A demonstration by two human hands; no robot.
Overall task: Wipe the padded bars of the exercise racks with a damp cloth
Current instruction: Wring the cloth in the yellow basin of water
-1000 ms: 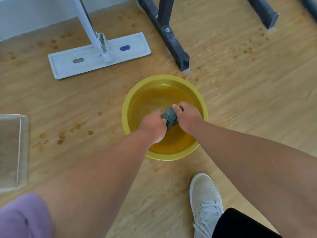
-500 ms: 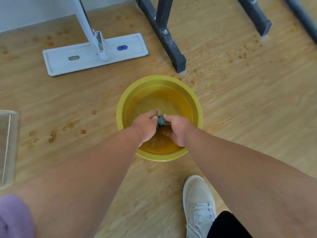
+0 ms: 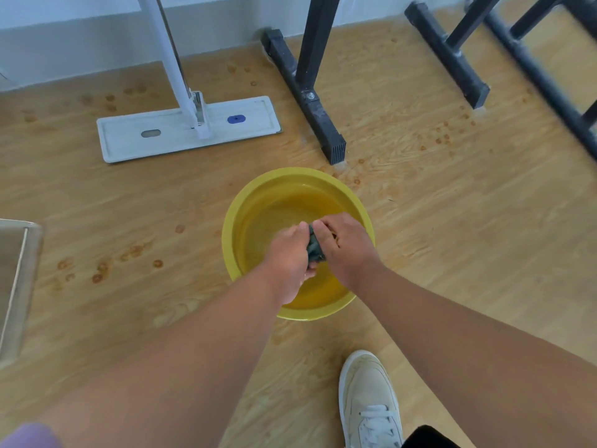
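- Head view: both hands over yellow basin (image 3: 258, 195) w/ water, on wood floor (image 3: 452, 237).
- Left hand (image 3: 287, 257) & right hand (image 3: 345, 247) each clenched round dark cloth (image 3: 314, 245), bunched btwn them above water.
- White mop (image 3: 190, 127) far-left of basin, near wall.
- Black rack (image 3: 310, 101) feet just beyond basin.
- Shoe (image 3: 371, 402) at floor's near edge.

Two bare hands, the left hand (image 3: 288, 257) and the right hand (image 3: 347, 245), share one dark, wrung-up cloth (image 3: 314, 245). One round yellow plastic basin (image 3: 231, 232) sits on the wooden floor. One white flat mop (image 3: 189, 127) stands nearby. One cream lace-up sneaker (image 3: 370, 400) shows. Two black metal rack feet (image 3: 307, 98) rest on the floor.
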